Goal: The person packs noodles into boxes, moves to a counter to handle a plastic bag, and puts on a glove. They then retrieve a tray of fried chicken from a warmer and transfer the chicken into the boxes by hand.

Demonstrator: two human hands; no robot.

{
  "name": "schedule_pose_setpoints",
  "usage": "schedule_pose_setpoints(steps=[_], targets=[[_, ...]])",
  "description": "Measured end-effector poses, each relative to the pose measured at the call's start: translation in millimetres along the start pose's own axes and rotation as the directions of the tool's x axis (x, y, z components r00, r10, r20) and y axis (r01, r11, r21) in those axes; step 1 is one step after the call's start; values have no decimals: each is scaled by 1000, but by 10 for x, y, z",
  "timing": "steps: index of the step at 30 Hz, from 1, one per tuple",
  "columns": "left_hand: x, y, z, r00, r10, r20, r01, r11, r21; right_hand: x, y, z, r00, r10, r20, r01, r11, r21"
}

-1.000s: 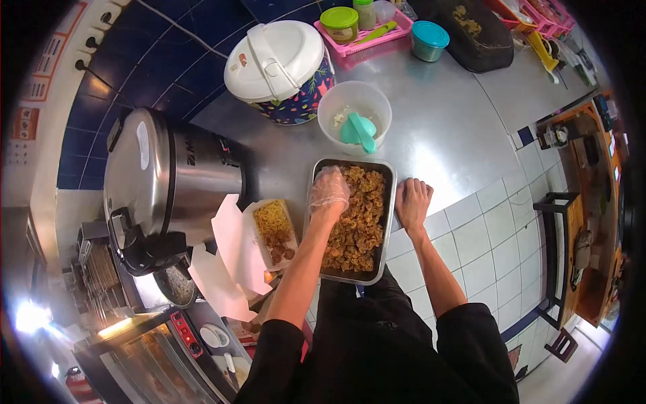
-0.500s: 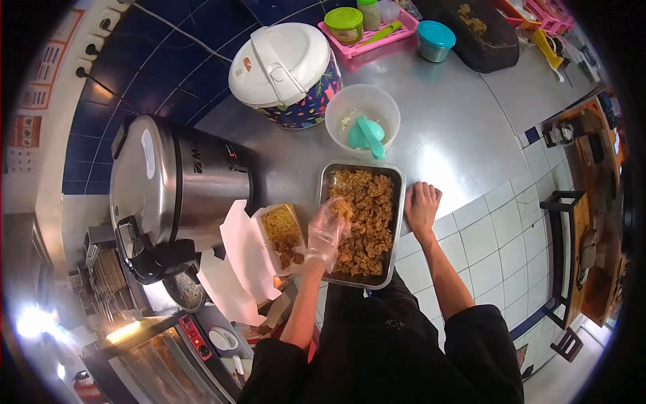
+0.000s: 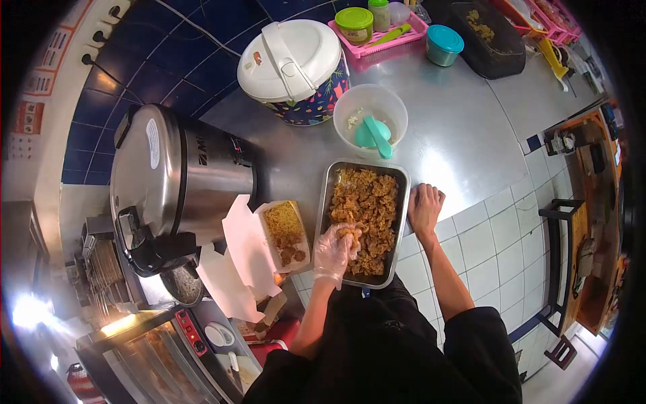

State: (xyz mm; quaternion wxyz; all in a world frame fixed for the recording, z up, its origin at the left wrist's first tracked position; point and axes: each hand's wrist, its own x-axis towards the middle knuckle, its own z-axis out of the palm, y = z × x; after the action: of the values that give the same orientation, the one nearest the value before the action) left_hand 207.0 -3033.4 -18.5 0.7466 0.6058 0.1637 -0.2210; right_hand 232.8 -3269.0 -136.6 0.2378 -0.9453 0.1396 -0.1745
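My left hand (image 3: 332,254), in a clear plastic glove, is over the near left part of a metal tray (image 3: 326,195). Its fingers are closed on a piece of fried chicken (image 3: 349,236). Many similar brown, crisp-coated pieces fill the tray. Just left of that hand, an open paper food box (image 3: 245,236) holds yellow noodle-like strands (image 3: 284,222) and a few brown chunks (image 3: 292,255). My bare right hand (image 3: 425,207) rests curled on the counter's edge, right of the tray, with nothing visible in it.
Beyond the tray stands a translucent tub (image 3: 343,114) with a turquoise scoop (image 3: 374,135). A white-lidded container (image 3: 289,60) is behind it, and a large steel cooker (image 3: 182,175) stands to the left. A pink basket (image 3: 377,44) and a turquoise-lidded jar (image 3: 444,44) sit at the back.
My left hand has moved nearer to me over the tray, still with chicken in its fingers. My right hand stays at the counter edge. The view has shifted slightly.
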Motion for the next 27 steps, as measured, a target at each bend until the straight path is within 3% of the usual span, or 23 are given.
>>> schedule_pose_setpoints(steps=[4,9,12,14,15,17,18,20,22,26,27], targets=[[-100,-183,-45,997,38,-72,-32,996,87,2,10,7,1000,-6,-9,6,1000,-2],[-233,-279,-76,997,14,-73,-11,999,39,-3,24,11,1000,-2,1,2,1000,5],[-248,-273,-97,993,66,-101,-52,989,136,-6,18,23,1000,-6,-13,6,1000,12],[-227,-236,-55,934,337,-116,-299,918,260,-4,21,19,1000,-10,-19,10,1000,10],[-212,-233,-56,933,339,-123,-299,918,261,-7,35,2,1000,-14,-16,14,1000,15],[-203,-188,-130,893,449,-33,-345,731,589,-10,37,17,997,-54,-48,55,998,35],[-267,-80,-89,930,353,-100,-202,718,666,-27,58,69,997,-56,-60,58,998,25],[-290,-158,-139,935,343,-89,-207,734,647,-50,72,91,1000,-13,-6,13,999,39],[-310,-214,-88,939,277,-205,-147,859,490,-34,21,53,999,-40,-25,41,999,27],[-351,-276,-112,922,277,-271,-203,941,271,-35,23,51,998,-51,-20,51,999,-7],[-340,-331,-197,865,425,-265,-240,816,526,-38,31,64,999,-44,-15,44,999,-9]])
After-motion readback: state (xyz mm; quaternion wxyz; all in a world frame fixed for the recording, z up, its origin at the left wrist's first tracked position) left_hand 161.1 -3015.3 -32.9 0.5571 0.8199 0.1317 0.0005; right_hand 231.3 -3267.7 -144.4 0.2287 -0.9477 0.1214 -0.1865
